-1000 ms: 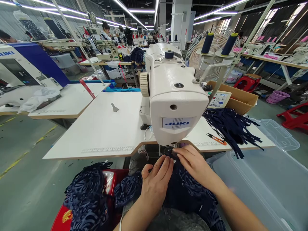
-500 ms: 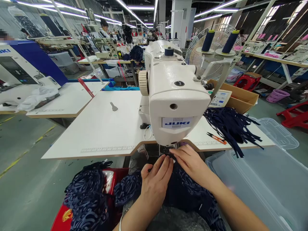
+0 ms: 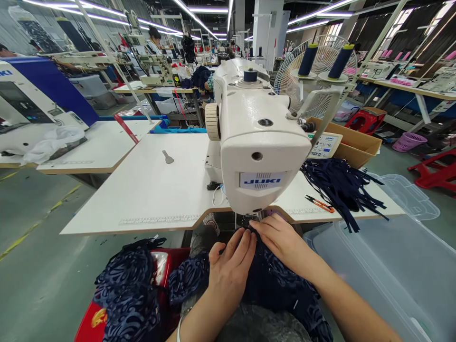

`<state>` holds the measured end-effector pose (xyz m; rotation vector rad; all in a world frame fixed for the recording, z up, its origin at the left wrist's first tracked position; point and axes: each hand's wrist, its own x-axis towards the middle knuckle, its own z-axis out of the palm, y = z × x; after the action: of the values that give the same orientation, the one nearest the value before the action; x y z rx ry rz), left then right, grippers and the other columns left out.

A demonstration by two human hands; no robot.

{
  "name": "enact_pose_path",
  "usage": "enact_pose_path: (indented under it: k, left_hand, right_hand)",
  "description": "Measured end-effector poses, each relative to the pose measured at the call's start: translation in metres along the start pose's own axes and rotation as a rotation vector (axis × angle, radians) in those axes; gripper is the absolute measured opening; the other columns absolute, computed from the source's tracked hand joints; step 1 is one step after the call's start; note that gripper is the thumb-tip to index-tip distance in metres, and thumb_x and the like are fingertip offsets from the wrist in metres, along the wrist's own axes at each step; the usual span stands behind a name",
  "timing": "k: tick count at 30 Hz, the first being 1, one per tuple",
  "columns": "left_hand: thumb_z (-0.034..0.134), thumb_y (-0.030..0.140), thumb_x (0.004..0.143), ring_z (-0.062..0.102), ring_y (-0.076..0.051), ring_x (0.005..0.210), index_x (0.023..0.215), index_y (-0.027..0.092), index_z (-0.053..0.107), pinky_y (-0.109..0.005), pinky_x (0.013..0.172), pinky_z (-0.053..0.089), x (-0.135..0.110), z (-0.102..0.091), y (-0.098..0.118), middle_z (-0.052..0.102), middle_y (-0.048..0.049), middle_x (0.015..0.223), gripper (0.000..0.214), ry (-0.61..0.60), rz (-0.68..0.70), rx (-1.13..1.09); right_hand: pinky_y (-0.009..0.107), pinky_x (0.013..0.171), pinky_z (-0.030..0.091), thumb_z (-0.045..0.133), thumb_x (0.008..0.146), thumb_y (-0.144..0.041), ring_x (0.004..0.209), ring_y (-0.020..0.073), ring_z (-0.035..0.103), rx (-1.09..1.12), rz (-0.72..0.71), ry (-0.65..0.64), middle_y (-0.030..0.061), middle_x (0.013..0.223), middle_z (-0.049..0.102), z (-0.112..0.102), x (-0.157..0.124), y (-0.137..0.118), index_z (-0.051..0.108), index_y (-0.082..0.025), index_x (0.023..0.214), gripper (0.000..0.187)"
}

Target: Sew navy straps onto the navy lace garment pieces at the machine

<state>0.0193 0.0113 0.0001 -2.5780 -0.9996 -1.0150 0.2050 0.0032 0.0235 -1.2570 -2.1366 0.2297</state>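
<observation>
A white JUKI sewing machine (image 3: 256, 137) stands on a white table (image 3: 153, 190), its head facing me. Under its needle end lies dark navy patterned fabric (image 3: 274, 285) that spreads over my lap. My left hand (image 3: 231, 268) rests flat on the fabric, fingers stretched toward the needle. My right hand (image 3: 281, 240) presses the fabric beside it, fingertips close to the presser foot, fingers nearly together. The needle itself is hidden behind the machine head.
More navy fabric (image 3: 128, 289) is heaped on a red stool (image 3: 92, 320) at my left. Navy strips (image 3: 342, 187) and orange snips (image 3: 320, 204) lie on the table's right. A clear plastic bin (image 3: 384, 275) stands right. A fan (image 3: 317, 76), thread cones (image 3: 307, 61) and other workstations lie beyond.
Both hands have crept slightly toward the machine along the fabric. The view has shifted a little.
</observation>
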Motion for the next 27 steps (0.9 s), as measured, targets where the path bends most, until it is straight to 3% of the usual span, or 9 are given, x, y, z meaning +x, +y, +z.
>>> enact_pose_path:
  k: [15, 21, 24, 27]
  left_hand:
    - [0.040, 0.003, 0.092, 0.066, -0.018, 0.103, 0.116, 0.018, 0.064, -0.031, 0.085, 0.032, -0.001, 0.001, 0.003, 0.073, -0.0056, 0.109, 0.037, 0.030, 0.004, -0.009]
    - [0.052, 0.017, 0.093, 0.066, -0.021, 0.102, 0.114, 0.019, 0.065, -0.033, 0.091, 0.034, 0.000, 0.003, 0.003, 0.073, -0.0070, 0.109, 0.025, 0.003, -0.006, 0.001]
    - [0.046, 0.012, 0.093, 0.065, -0.023, 0.103, 0.114, 0.017, 0.064, -0.036, 0.091, 0.037, 0.000, 0.004, -0.001, 0.072, -0.0084, 0.110, 0.027, -0.014, 0.035, -0.023]
    - [0.043, 0.007, 0.090, 0.065, -0.022, 0.096, 0.103, 0.018, 0.065, -0.034, 0.085, 0.044, 0.000, -0.001, -0.007, 0.073, -0.0073, 0.100, 0.028, 0.016, 0.031, -0.216]
  right_hand:
    - [0.039, 0.081, 0.051, 0.040, 0.096, -0.011, 0.087, 0.0217, 0.050, 0.009, -0.006, -0.060, 0.0087, 0.096, 0.060, -0.012, -0.006, -0.004, 0.050, -0.015, 0.129, 0.034]
    - [0.037, 0.082, 0.050, 0.041, 0.098, -0.017, 0.092, 0.0210, 0.054, 0.051, 0.030, -0.055, 0.0072, 0.097, 0.061, -0.022, -0.006, -0.005, 0.054, -0.022, 0.126, 0.032]
    - [0.032, 0.085, 0.049, 0.042, 0.098, -0.022, 0.096, 0.0184, 0.057, 0.051, 0.132, 0.046, 0.0056, 0.102, 0.061, -0.027, -0.009, 0.013, 0.056, -0.025, 0.123, 0.028]
    - [0.028, 0.083, 0.049, 0.039, 0.099, -0.024, 0.093, 0.0164, 0.060, -0.181, 0.355, 0.127, 0.0056, 0.100, 0.063, -0.023, -0.012, 0.053, 0.056, -0.022, 0.121, 0.028]
